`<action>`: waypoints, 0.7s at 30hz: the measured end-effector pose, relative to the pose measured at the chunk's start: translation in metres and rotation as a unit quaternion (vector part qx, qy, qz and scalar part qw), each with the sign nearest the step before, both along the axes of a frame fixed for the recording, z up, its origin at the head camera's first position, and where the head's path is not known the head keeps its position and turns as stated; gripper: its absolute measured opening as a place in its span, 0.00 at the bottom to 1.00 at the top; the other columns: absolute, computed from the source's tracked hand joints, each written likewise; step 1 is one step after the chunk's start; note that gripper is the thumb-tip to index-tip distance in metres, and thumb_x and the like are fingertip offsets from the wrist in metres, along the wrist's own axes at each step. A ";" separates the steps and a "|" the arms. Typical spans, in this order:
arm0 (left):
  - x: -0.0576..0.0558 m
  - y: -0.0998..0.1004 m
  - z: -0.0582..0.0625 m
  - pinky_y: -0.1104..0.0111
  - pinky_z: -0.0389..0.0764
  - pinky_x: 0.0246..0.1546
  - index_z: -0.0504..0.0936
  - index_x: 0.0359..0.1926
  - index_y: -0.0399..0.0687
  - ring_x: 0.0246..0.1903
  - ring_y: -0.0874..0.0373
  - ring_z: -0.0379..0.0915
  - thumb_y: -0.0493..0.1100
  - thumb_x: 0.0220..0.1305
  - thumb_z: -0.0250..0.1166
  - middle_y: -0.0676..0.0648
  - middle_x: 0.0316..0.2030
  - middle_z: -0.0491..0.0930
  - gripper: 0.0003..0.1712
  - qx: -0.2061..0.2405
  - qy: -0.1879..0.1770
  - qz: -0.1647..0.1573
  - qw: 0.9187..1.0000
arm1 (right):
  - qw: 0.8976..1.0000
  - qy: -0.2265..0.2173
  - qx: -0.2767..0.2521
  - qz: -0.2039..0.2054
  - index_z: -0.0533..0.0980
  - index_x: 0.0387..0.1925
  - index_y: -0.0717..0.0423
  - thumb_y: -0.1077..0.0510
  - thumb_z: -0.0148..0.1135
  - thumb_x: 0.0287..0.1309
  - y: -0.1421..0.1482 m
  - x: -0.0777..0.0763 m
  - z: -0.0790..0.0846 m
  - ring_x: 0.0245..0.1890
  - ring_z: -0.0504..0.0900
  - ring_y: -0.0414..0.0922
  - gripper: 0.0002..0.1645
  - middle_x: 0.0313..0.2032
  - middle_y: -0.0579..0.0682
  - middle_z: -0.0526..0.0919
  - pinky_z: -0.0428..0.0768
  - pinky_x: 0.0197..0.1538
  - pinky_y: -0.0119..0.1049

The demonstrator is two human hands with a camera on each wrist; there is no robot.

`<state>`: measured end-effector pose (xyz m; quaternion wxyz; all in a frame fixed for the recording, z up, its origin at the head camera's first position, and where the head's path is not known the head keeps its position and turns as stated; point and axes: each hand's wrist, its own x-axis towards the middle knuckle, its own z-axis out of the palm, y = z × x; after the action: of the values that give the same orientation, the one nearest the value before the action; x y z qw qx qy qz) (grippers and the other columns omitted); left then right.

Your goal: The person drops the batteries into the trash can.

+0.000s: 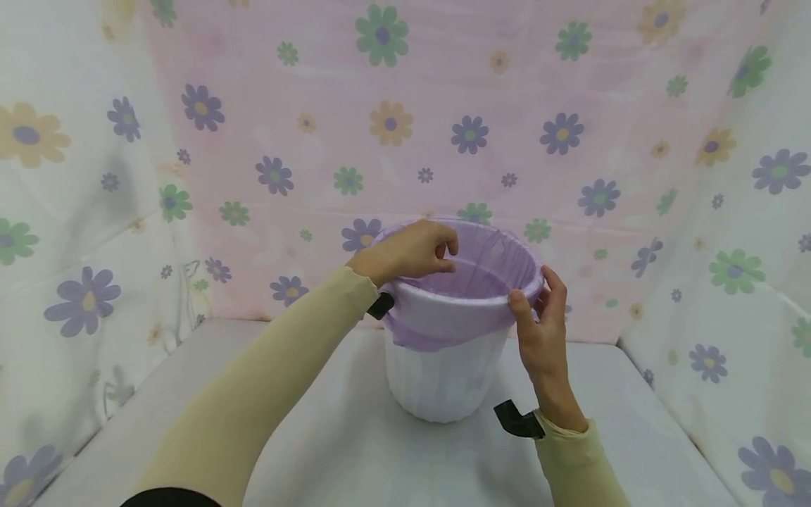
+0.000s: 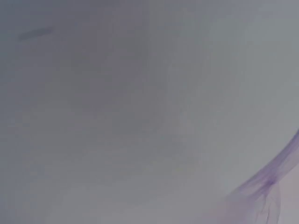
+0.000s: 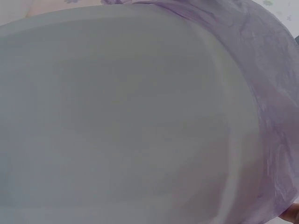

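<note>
A white trash bin [image 1: 437,387] stands upright on the table, its wall filling most of the left and right wrist views. A thin purple trash bag [image 1: 488,253] lines its inside and is folded over the rim, hanging down the outside as a wrinkled band. My left hand [image 1: 415,250] is over the left part of the opening, fingers loosely bent, thumb and forefinger apart, with nothing visible between them. At the right side of the rim my right hand [image 1: 545,331] pinches the folded bag edge, thumb in front and fingers behind. In the right wrist view the loose bag [image 3: 280,112] bulges beside the bin wall.
A pale grey-white tabletop [image 1: 304,422] lies beneath the bin. Flower-printed cloth hangs around it, with a pink back panel [image 1: 329,84] and white side panels [image 1: 728,225]. Each wrist carries a black mount, the right one [image 1: 519,420] showing plainly.
</note>
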<state>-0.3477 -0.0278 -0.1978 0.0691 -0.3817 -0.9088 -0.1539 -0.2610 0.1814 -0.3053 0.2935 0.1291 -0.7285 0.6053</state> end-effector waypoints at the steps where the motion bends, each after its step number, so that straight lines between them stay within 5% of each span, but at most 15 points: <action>1: 0.001 -0.001 0.000 0.69 0.70 0.35 0.76 0.39 0.50 0.32 0.59 0.67 0.49 0.55 0.64 0.51 0.30 0.72 0.12 0.002 0.000 0.000 1.000 | 1.000 -0.001 0.000 -0.001 0.49 0.66 0.40 0.49 0.54 0.58 0.000 0.000 0.000 0.52 0.66 0.46 0.38 0.57 0.55 0.63 0.68 0.52 0.50; 13: 0.014 -0.019 0.001 0.70 0.69 0.34 0.78 0.34 0.49 0.28 0.60 0.67 0.48 0.55 0.64 0.53 0.25 0.72 0.09 0.061 0.039 -0.022 0.997 | 1.000 -0.010 0.020 0.002 0.47 0.66 0.37 0.49 0.54 0.57 0.004 0.003 -0.002 0.57 0.64 0.46 0.39 0.60 0.52 0.60 0.65 0.56 0.51; 21: 0.033 -0.037 -0.002 0.70 0.69 0.32 0.76 0.31 0.50 0.27 0.60 0.67 0.48 0.56 0.63 0.54 0.25 0.72 0.08 0.098 0.074 -0.036 0.992 | 0.999 -0.008 0.033 0.008 0.46 0.66 0.36 0.51 0.56 0.57 0.010 0.005 0.000 0.62 0.58 0.47 0.41 0.63 0.47 0.56 0.60 0.60 0.49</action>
<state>-0.3149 -0.0649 -0.1998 0.1676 -0.4161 -0.8672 -0.2161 -0.2557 0.1915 -0.3050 0.2787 0.1398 -0.7495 0.5839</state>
